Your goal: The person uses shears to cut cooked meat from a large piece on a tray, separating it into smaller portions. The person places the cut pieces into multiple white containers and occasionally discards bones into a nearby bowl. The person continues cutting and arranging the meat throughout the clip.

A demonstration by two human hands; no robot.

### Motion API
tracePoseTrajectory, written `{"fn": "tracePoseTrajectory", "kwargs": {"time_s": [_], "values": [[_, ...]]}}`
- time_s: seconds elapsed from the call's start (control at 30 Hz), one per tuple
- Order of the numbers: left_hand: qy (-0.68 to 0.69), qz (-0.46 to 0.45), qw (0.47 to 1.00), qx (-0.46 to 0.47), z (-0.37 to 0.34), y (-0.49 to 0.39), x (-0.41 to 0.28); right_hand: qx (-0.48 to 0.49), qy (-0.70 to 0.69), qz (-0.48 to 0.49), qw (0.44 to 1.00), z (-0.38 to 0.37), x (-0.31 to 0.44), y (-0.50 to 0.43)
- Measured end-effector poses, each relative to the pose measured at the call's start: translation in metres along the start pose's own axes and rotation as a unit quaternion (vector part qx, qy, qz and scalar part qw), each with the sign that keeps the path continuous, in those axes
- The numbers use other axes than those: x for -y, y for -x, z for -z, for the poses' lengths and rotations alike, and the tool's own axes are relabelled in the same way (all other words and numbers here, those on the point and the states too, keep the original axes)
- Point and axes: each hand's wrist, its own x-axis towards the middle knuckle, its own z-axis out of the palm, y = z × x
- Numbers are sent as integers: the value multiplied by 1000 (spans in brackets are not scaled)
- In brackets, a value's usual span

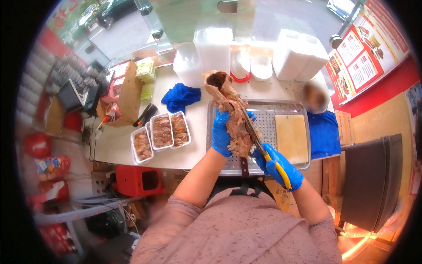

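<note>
My left hand (221, 132), in a blue disposable glove, grips a cooked poultry carcass (235, 127) from its left side. The carcass is held up over a perforated metal tray (260, 109), with a dark hollow at its upper end. In my right hand (280, 165), also gloved in blue, are scissors (253, 130) with yellow handles. Their long dark blades lie along the right side of the carcass; whether the blades are apart is hard to tell. A pale cutting board (290, 138) rests on the tray's right part.
Three plastic boxes of sliced meat (162, 130) stand left of the tray, near a blue cloth (181, 97) and a black handheld tool (145, 115). White container stacks (213, 49) line the back by the glass. A bowl (315, 97) stands at the right on another blue cloth (324, 135).
</note>
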Motion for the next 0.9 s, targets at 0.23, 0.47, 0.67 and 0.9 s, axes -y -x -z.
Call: {"fn": "tracePoseTrajectory", "kwargs": {"time_s": [0.23, 0.47, 0.67, 0.9], "values": [[-33, 0, 999, -16, 25, -2, 5, -54, -80, -97, 991, 0, 12, -4], [-36, -23, 993, -109, 104, 5, 15, 40, -131, -196, 971, 18, -36, 31], [-360, 31, 926, -109, 123, 39, 13, 90, -74, -293, 949, 9, -94, 24], [-137, 131, 949, -251, 100, 47, -2, 82, -112, -306, 942, 6, -102, 26]]}}
